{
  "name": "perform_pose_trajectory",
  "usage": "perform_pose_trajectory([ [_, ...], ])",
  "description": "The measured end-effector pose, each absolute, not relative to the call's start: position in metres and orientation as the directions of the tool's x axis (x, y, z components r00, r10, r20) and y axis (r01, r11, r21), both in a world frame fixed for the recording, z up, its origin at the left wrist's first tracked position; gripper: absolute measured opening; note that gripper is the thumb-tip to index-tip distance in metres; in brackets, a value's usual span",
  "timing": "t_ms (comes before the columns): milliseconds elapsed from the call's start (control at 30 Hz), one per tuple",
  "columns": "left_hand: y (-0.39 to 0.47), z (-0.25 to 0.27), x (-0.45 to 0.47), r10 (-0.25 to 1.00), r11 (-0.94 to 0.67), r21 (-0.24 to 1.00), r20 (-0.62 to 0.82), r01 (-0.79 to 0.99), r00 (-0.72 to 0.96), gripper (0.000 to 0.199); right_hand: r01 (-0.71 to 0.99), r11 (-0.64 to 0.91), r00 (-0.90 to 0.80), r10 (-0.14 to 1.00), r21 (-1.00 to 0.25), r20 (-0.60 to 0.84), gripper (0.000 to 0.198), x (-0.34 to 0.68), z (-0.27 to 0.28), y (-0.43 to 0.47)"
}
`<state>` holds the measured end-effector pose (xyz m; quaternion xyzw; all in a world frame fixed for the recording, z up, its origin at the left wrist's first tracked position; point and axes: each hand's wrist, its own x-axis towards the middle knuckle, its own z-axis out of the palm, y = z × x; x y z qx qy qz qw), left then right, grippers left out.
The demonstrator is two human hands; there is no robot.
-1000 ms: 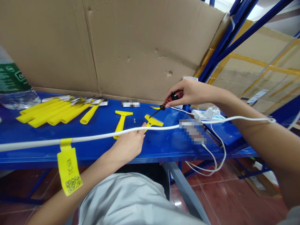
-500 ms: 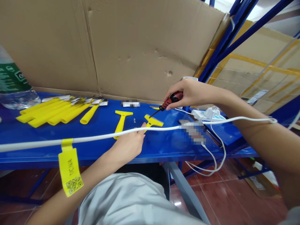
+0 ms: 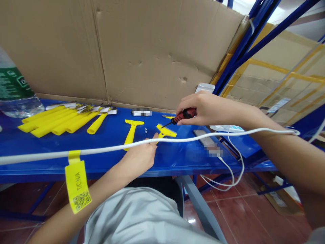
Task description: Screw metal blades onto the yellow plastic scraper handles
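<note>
My left hand (image 3: 142, 154) is closed on the handle of a yellow scraper (image 3: 166, 131) and keeps it on the blue shelf. In my right hand (image 3: 200, 106) is a red and black screwdriver (image 3: 184, 116), tilted low, its thin tip at the scraper's head. A second yellow scraper (image 3: 131, 134) lies to the left. Between the two are several tiny screws (image 3: 145, 130). Several yellow-handled scrapers with pale blades (image 3: 63, 120) lie in a row farther left. The white cable (image 3: 101, 149) crosses in front of my left hand and hides part of it.
A water bottle (image 3: 17, 88) stands at the far left. A phone (image 3: 205, 139) with a white cord lies at right. Cardboard (image 3: 152, 51) walls the back, and a blue metal post (image 3: 243, 44) rises at right. A yellow tag (image 3: 78, 186) hangs from the cable.
My right hand has sunk a little and tilted the screwdriver flatter, its tip still at the scraper's head. My left hand and the scraper have stayed in place.
</note>
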<state>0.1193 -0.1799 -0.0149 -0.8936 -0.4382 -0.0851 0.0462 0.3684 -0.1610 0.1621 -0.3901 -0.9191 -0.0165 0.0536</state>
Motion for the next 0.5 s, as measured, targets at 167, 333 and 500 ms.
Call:
perform_pose_trajectory([
  [167,-0.181,-0.014,0.120,0.780,-0.611,0.015,0.181,0.791,0.599,0.055,0.705,0.709,-0.705,0.698,0.017,0.128,0.021,0.360,0.159,-0.171],
  [333,-0.178,-0.018,0.118,0.775,-0.614,-0.006,0.187,0.790,0.604,0.056,0.734,0.679,-0.676,0.724,0.029,0.137,0.032,0.358,0.157,-0.173],
  [500,-0.176,-0.021,0.118,0.759,-0.631,-0.009,0.197,0.776,0.620,0.057,0.800,0.600,-0.588,0.787,-0.010,0.183,0.044,0.357,0.166,-0.163],
])
